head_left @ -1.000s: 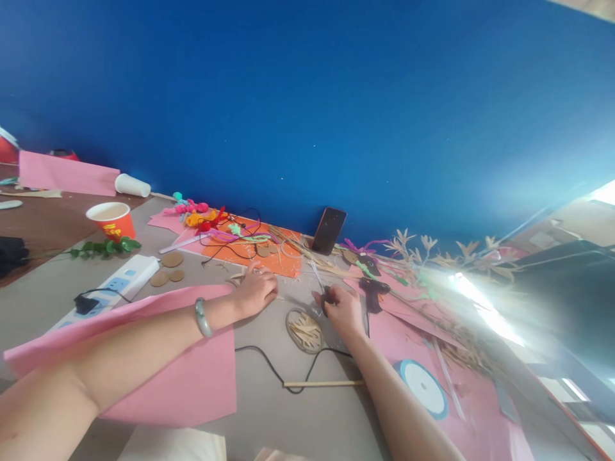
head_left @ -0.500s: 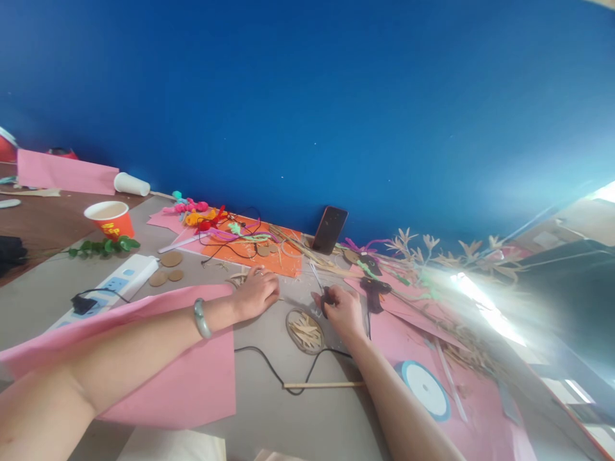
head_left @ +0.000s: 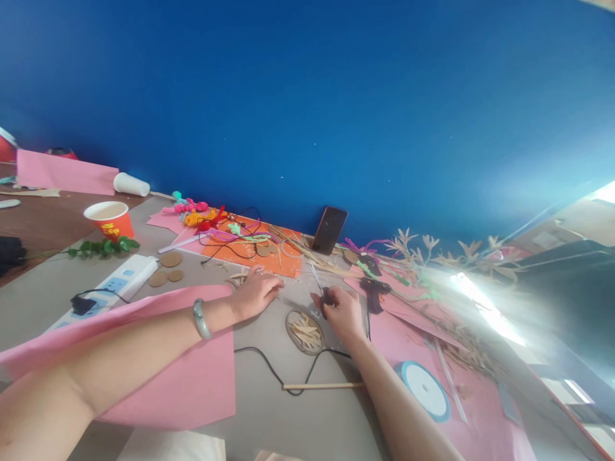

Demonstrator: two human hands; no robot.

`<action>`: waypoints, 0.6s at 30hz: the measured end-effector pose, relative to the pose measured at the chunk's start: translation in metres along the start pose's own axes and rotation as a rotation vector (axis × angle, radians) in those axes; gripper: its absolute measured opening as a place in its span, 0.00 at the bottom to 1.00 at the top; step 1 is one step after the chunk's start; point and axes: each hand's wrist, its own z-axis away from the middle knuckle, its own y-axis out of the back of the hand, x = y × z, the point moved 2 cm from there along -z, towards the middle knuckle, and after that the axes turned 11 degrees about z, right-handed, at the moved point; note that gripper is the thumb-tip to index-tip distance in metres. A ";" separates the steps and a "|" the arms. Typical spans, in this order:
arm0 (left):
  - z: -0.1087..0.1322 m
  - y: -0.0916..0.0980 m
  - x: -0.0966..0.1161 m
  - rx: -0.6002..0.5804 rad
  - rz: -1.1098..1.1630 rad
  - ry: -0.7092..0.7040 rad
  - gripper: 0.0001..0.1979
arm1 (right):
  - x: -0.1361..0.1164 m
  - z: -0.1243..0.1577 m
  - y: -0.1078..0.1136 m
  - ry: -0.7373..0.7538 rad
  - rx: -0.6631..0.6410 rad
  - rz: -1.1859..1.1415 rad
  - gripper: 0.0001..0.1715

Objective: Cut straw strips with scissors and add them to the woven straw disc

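My left hand (head_left: 257,294) rests on the grey table (head_left: 298,410), fingers curled and pressed together near a thin straw strip; what they pinch is too small to make out. A pale green bangle (head_left: 202,318) sits on that wrist. My right hand (head_left: 342,310) is closed round the dark handles of a pair of scissors (head_left: 321,288), whose blades point away toward the wall. Between and just below the hands lies a round cardboard disc (head_left: 305,331) covered with short straw pieces.
Pink paper (head_left: 192,378) lies under my left forearm. A black cable (head_left: 273,368) and a wooden stick (head_left: 321,385) lie nearer. An orange sheet (head_left: 273,261) with pipe cleaners, a phone (head_left: 329,229) leaning on the blue wall, a power strip (head_left: 120,282), a red cup (head_left: 109,218) and a tape roll (head_left: 425,388) surround.
My left hand's fingers have slid slightly right along the table. The right hand with the scissors has barely moved.
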 end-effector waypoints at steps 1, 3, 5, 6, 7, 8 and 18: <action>0.000 0.000 -0.001 0.008 0.003 0.006 0.07 | 0.000 0.000 0.000 0.001 0.000 0.004 0.22; 0.000 -0.001 -0.002 0.023 0.011 0.017 0.08 | 0.001 0.000 -0.001 0.001 0.004 0.013 0.22; -0.001 -0.001 -0.002 0.043 0.027 0.027 0.07 | 0.002 0.001 -0.002 0.001 0.009 0.019 0.22; -0.001 0.000 -0.002 0.054 0.038 0.033 0.07 | 0.002 0.001 -0.002 -0.001 0.010 0.020 0.22; -0.001 0.000 -0.001 0.066 0.049 0.040 0.07 | 0.002 0.001 -0.003 -0.003 0.009 0.019 0.22; -0.001 0.001 0.000 0.079 0.061 0.048 0.07 | 0.003 0.001 -0.003 -0.004 0.007 0.017 0.22; -0.002 0.011 0.003 0.285 0.301 0.017 0.09 | 0.000 0.001 0.001 -0.045 0.015 -0.023 0.21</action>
